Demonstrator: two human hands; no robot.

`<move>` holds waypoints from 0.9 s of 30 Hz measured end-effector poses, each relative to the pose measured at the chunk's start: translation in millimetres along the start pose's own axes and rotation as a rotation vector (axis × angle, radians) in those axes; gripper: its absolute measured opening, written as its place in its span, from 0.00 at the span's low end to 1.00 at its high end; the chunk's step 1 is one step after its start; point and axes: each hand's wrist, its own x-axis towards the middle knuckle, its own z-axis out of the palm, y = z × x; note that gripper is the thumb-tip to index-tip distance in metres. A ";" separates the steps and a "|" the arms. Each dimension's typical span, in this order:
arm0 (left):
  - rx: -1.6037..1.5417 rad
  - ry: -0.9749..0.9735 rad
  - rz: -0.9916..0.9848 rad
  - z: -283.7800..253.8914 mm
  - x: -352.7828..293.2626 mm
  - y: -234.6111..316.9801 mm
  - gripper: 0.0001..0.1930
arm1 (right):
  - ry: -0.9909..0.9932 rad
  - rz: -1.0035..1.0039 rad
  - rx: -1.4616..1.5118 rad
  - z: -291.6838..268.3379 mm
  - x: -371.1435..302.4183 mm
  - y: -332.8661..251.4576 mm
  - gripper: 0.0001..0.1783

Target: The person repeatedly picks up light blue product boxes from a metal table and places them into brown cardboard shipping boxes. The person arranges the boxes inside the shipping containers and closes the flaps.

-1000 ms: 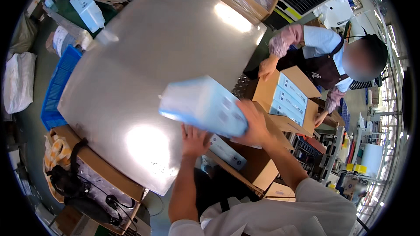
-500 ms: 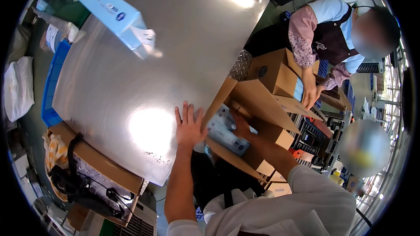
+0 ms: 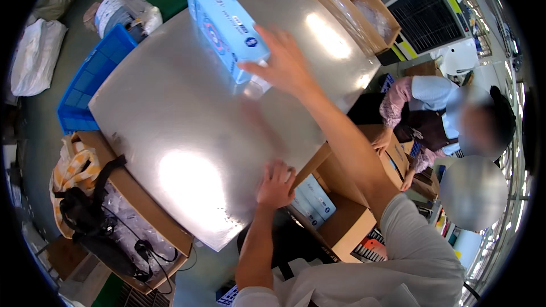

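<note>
My right hand (image 3: 281, 62) reaches far over the metal table (image 3: 165, 102). Its thumb and fingers are closed around the near right corner of a light-blue box (image 3: 227, 28), whose near end has a loose whitish flap. My left hand (image 3: 276, 185) rests at the table's near edge, fingers slightly bent and apart, nothing visible in it. Beside that hand an open brown carton (image 3: 352, 224) stands against the table. Inside the carton lie pale-blue boxes (image 3: 313, 200), partly covered by its flap and my right arm.
At the near left, an open carton (image 3: 151, 216) holds clear plastic, with a black strap and cables over its rim. A blue bin (image 3: 91, 88) stands off the left edge. Another carton (image 3: 347, 8) sits at the far right. A co-worker (image 3: 432, 108) handles a carton at right.
My right hand has left the carton and gone to the light-blue box on the table. My left hand's fingers have drawn in from lying flat. The whole view has shifted.
</note>
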 end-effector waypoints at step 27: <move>0.074 -0.082 -0.054 9.0 -1.0 -4.2 0.39 | 0.185 -0.095 0.117 -111.7 -355.6 88.9 0.49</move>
